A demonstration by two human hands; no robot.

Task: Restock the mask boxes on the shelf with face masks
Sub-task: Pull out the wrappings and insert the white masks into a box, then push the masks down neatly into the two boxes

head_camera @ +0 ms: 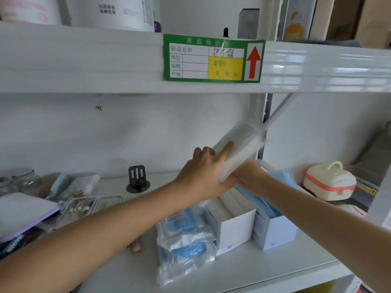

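Head view: white masks (231,205) fill left box (234,227), blue masks (265,203) right box (273,231).

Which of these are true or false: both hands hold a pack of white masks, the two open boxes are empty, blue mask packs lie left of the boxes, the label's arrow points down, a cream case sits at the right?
1. Both hands hold a pack of white masks. True: the left hand and right hand grip it above the boxes.
2. Both open boxes are empty. False: the white box holds white masks, the box beside it blue ones.
3. Blue mask packs lie left of the boxes. True.
4. The arrow on the green label points down. False: up.
5. A cream case sits at the right. True.
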